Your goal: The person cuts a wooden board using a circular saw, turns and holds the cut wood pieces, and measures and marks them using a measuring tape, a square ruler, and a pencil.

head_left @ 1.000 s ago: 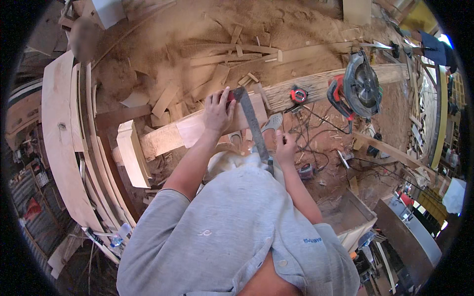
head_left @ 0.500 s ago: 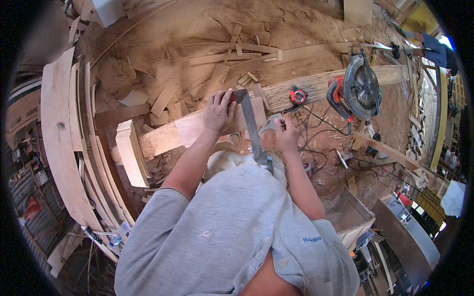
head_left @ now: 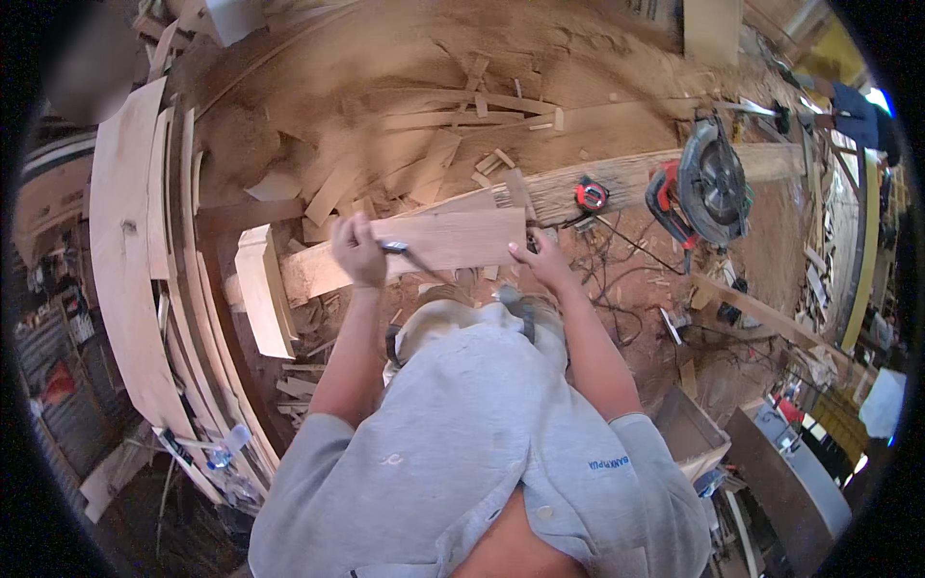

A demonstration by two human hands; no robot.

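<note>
My left hand (head_left: 358, 252) is closed around a try square, its steel blade (head_left: 420, 262) slanting down to the right across the near side of a short flat board (head_left: 453, 237). Motion blurs this hand, and the square's handle is mostly hidden in it. The right hand (head_left: 541, 260) grips the board's right end, thumb on the upper face and fingers out of sight behind the edge. That board lies over a long rough timber (head_left: 626, 188) in front of me.
On the timber to the right sit a red tape measure (head_left: 592, 195) and a circular saw (head_left: 708, 188) with a trailing cord. A short wooden block (head_left: 265, 291) stands at the left, beside long stacked planks (head_left: 130, 241). Offcuts (head_left: 424, 169) and sawdust cover the ground beyond.
My left hand has moved left and down with the try square, which is no longer upright over the board. The right hand has come from free air onto the board's right end.
</note>
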